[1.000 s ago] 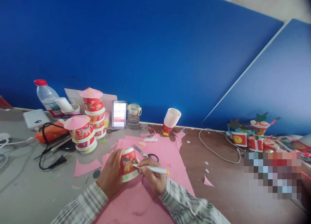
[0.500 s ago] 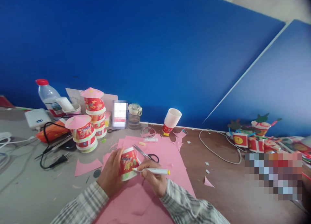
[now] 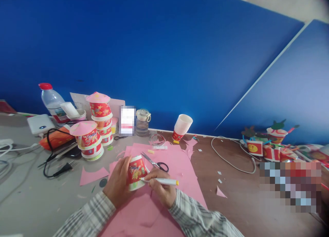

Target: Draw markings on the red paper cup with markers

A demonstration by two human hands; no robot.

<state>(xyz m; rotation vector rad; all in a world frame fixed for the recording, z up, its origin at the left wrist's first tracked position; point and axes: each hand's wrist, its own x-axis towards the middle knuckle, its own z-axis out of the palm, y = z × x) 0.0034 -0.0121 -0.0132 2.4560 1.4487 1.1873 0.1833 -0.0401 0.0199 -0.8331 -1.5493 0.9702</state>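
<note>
My left hand (image 3: 118,180) is wrapped round the left side of a red printed paper cup (image 3: 137,168), held upside down with its wide rim low. Between thumb and fingers of my right hand (image 3: 162,189) is a white marker (image 3: 166,181) with a yellow end, its yellow tip touching or very near the cup's printed front. Both hands are over a sheet of pink paper (image 3: 180,175). Just behind the cup lie black-handled scissors (image 3: 155,162), blades apart. A yellow marker cap (image 3: 150,151) and a white glue-stick-like tube (image 3: 159,147) rest farther back on the paper.
Two cup towers with pink cone roofs (image 3: 83,128) stand left, near a bottle (image 3: 52,101) and a black plug (image 3: 64,168). A water jar (image 3: 142,122) and stacked paper cups (image 3: 182,125) line the blue partition. Decorated cups (image 3: 272,153) and a white cable (image 3: 231,163) are right.
The view has shifted very slightly. My hands, the cup and the marker keep nearly the same place, the marker tip still against the lower part of the cup's front.
</note>
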